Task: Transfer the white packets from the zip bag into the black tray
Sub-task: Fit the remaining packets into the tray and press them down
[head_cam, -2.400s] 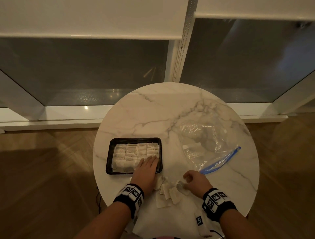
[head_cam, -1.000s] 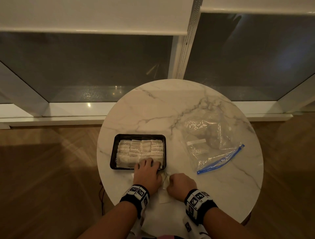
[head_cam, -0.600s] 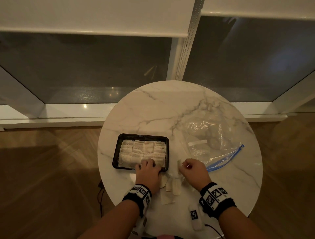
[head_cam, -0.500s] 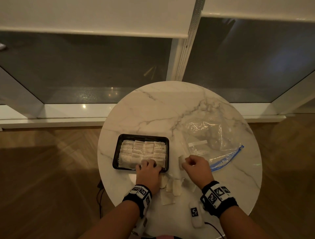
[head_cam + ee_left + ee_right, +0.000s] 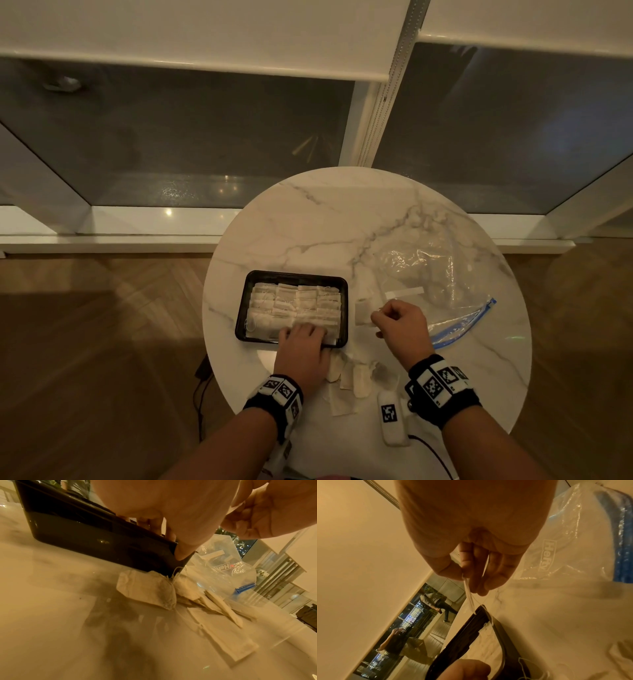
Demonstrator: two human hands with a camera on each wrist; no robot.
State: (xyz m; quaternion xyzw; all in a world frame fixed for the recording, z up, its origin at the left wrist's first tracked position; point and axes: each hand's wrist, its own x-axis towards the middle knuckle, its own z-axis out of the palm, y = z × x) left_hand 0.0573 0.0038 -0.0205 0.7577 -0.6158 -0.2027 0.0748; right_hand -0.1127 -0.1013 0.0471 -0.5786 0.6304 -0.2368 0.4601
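I am working from the left, where the black tray (image 5: pixel 241 310) is sitting near the table's (image 5: pixel 342 212) left edge, already packed with rows of white packets (image 5: pixel 291 305). My left hand (image 5: pixel 301 349) is lying over the tray's near rim, fingers straight and pressing the front row down; I judge that pressure is worth holding so the rows do not spring up as another goes in.

Just right of the tray, my right hand (image 5: pixel 399 325) is pinching one packet (image 5: pixel 362 310) by its edge between thumb and fingertips, hanging it beside the tray's right wall. I am thinking it should go in edge-first into whatever gap is left at the near right corner, which looks tight.

Below both hands, loose packets (image 5: pixel 352 377) are lying on the marble close to the near edge, so I am avoiding any sweep toward myself. Farther right, the zip bag (image 5: pixel 428 274) is lying flat and looking nearly empty, well clear of the rim. The far half of the table is giving open room.
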